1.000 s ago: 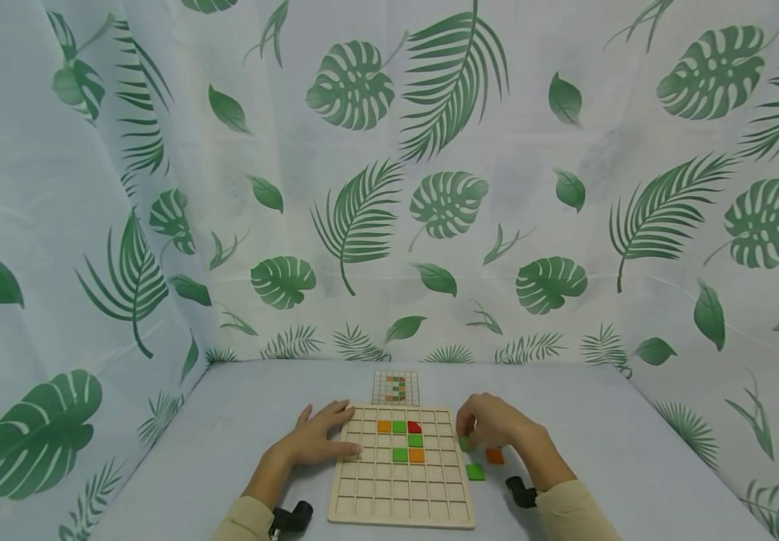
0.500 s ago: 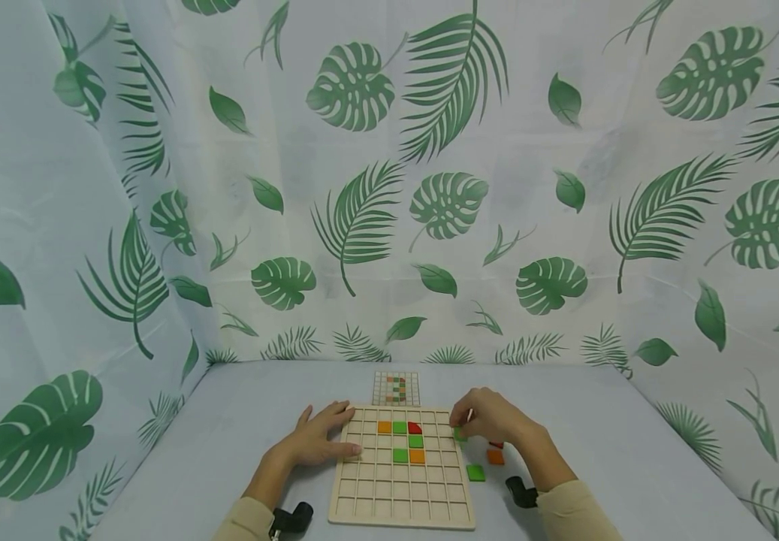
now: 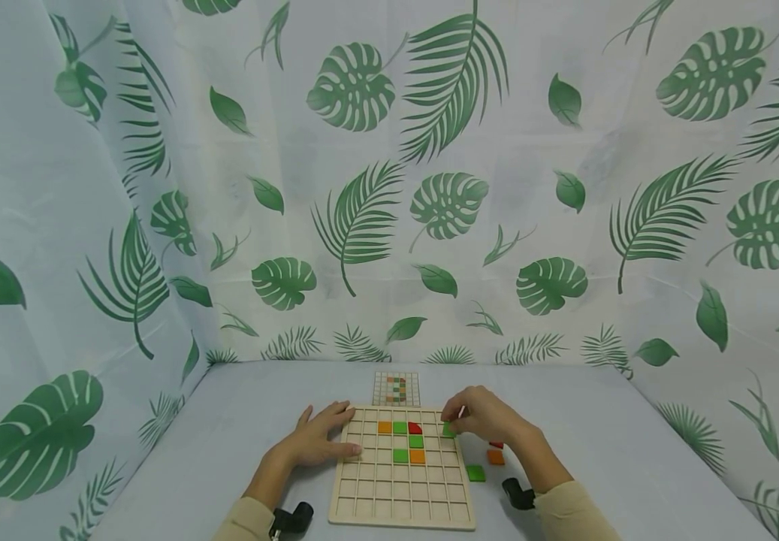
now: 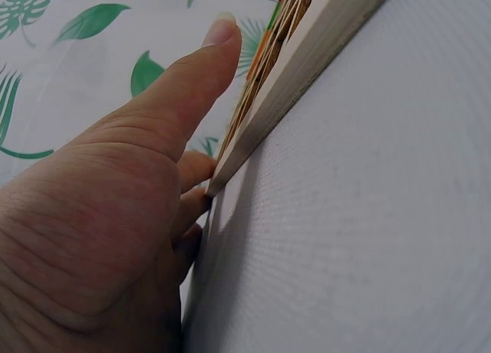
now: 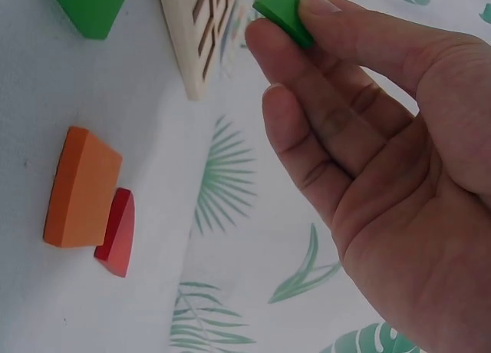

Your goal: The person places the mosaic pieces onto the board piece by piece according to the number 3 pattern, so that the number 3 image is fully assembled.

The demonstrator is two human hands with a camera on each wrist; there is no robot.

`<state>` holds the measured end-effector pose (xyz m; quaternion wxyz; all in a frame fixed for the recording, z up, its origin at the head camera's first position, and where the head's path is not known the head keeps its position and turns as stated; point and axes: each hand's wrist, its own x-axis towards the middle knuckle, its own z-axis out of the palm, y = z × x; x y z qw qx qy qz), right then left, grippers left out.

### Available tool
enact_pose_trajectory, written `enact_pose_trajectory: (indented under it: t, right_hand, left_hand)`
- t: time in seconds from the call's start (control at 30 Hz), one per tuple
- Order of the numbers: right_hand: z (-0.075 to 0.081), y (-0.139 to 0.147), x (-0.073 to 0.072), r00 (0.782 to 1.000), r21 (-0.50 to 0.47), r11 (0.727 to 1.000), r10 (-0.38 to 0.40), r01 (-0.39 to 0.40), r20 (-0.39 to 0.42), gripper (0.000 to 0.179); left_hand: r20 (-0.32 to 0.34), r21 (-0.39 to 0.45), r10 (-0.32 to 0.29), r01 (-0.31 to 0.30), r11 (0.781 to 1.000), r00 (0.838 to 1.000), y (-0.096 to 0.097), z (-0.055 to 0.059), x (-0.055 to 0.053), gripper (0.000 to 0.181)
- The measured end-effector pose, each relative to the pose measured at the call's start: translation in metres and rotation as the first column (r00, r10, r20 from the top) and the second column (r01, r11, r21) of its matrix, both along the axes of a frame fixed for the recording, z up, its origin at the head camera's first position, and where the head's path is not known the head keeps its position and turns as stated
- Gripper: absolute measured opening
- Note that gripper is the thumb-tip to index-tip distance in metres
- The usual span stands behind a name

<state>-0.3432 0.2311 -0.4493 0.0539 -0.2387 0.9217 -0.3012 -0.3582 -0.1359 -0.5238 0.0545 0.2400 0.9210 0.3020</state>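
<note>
A square wooden grid board (image 3: 403, 496) lies on the table with orange, green and red tiles in several of its upper cells. My left hand (image 3: 318, 437) rests at the board's left edge, fingers spread and thumb reaching over the rim; the left wrist view shows the thumb (image 4: 192, 77) straight beside the board's side. Above the board's upper right part, my right hand (image 3: 487, 415) pinches a green tile (image 5: 284, 11) between thumb and fingertips. To the right of the board lie another green tile (image 3: 475, 472), an orange tile (image 3: 495, 457) and a partly hidden red tile (image 5: 116, 234).
Behind the board lies a small pattern card (image 3: 396, 388) with a coloured grid. Black wrist cameras (image 3: 294, 518) sit by both sleeves. A leaf-print curtain (image 3: 389, 225) closes off the back and sides of the table.
My right hand has lifted the green tile from beside the board and carried it left over the right-hand cells. The red tile has come into view behind it. My left hand stays put.
</note>
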Motion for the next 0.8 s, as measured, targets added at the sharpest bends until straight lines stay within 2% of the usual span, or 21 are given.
enact_pose_trajectory:
  t: [0.3,0.63,0.8]
  right_hand:
    - [-0.001,-0.007,0.003,1.000,-0.034,0.999,0.022,-0.022,-0.006,0.013]
    - [-0.003,-0.017,0.002,0.992,-0.074,0.989,0.125,-0.124,0.007,0.013]
    - [-0.003,-0.020,0.004,0.990,-0.062,0.988,0.144,-0.144,-0.001,0.012]
  left_hand:
    - [-0.003,0.008,-0.011,0.011,1.000,1.000,0.000,0.000,0.001,0.092]
    - [0.008,0.016,-0.020,0.020,1.000,1.000,0.000,0.004,0.003,0.092]
    - [0.009,0.009,-0.020,0.020,1.000,1.000,0.000,0.004,0.003,0.091]
